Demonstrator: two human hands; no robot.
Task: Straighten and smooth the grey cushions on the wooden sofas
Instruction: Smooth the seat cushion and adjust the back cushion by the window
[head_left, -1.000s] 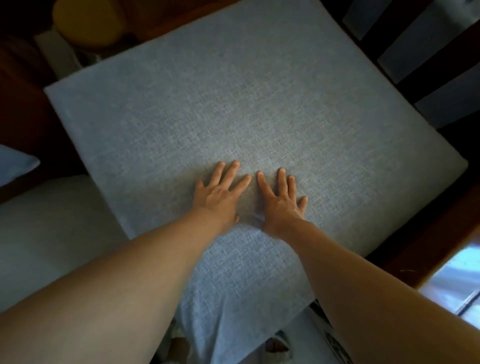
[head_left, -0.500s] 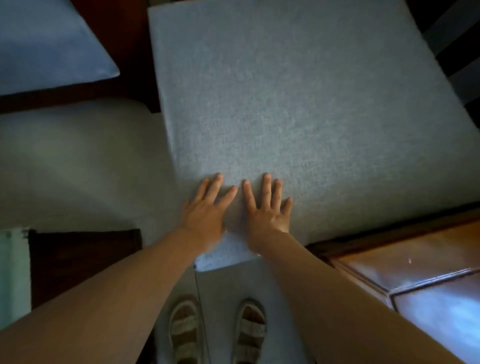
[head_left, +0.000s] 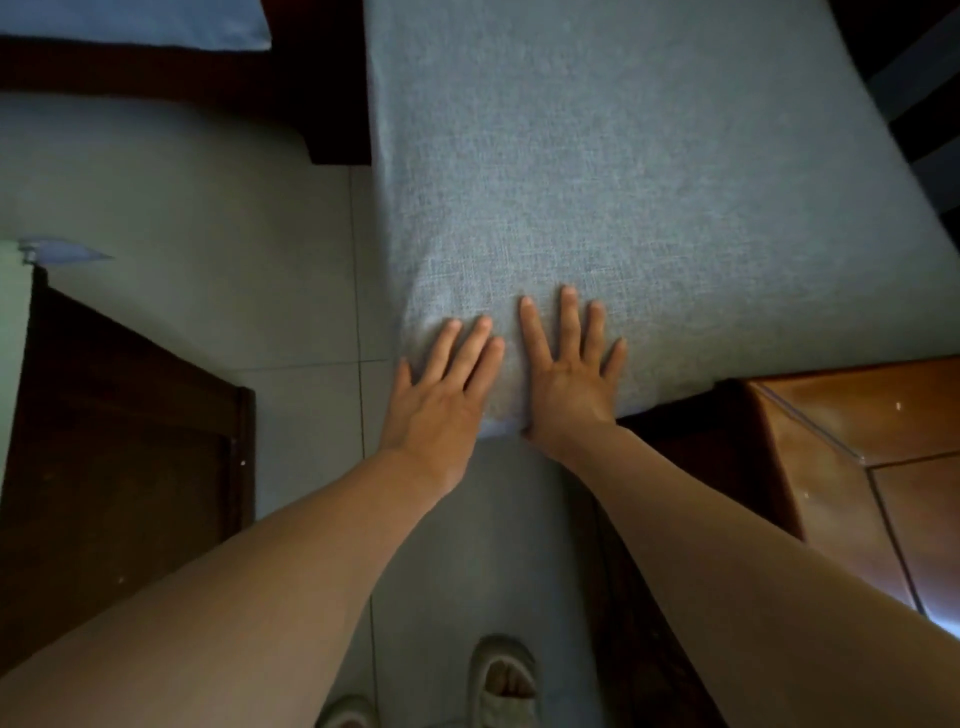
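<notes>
From the head view, the left hand (head_left: 441, 395) and right hand (head_left: 569, 374) lie flat, fingers straight, side by side on the near corner of the grey cushion (head_left: 623, 182), likely pressing it smooth on the wooden sofa (head_left: 852, 415).

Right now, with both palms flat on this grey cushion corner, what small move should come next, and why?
Probably push forward. The left hand and right hand press flat on the grey cushion at its near corner, which juts out past the wooden frame over the floor, so it likely needs seating.
</notes>
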